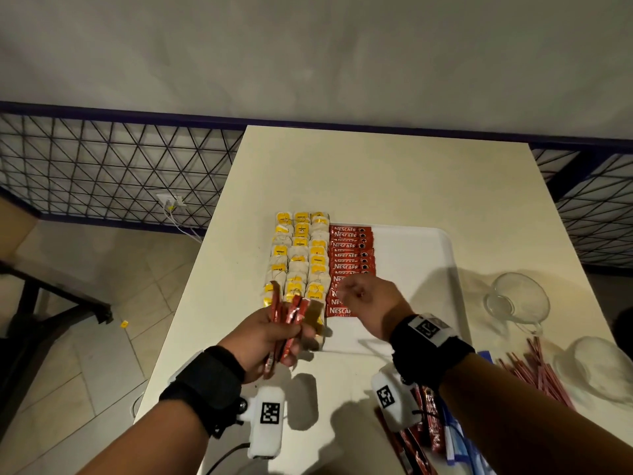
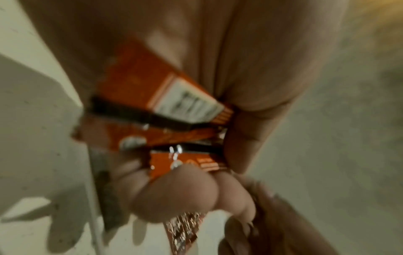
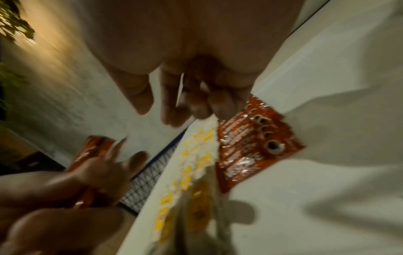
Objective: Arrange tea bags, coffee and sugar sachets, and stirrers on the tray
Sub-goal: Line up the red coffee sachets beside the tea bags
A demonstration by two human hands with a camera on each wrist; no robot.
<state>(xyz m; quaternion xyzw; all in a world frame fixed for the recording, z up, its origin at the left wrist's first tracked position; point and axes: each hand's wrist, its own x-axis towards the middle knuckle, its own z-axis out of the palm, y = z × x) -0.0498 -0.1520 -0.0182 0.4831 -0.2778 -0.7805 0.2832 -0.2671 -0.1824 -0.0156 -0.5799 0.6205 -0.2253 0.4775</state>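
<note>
L hand holds a bunch of sachets; R hand hovers over the tray.

Head view: left hand (image 1: 270,337) grips a fan of red foil coffee sachets (image 1: 291,317), wrist bent up, just off the white plastic tray (image 1: 421,269); right hand (image 1: 371,299) w/ loosely curled fingers, empty, above the laid row of red sachets (image 1: 351,248), beside yellow-tagged paper tea bags (image 1: 301,255). L wrist view: fingers (image 2: 181,195) curled round the bunch. R wrist view: fingers (image 3: 174,103) hang relaxed, blurred.
</note>
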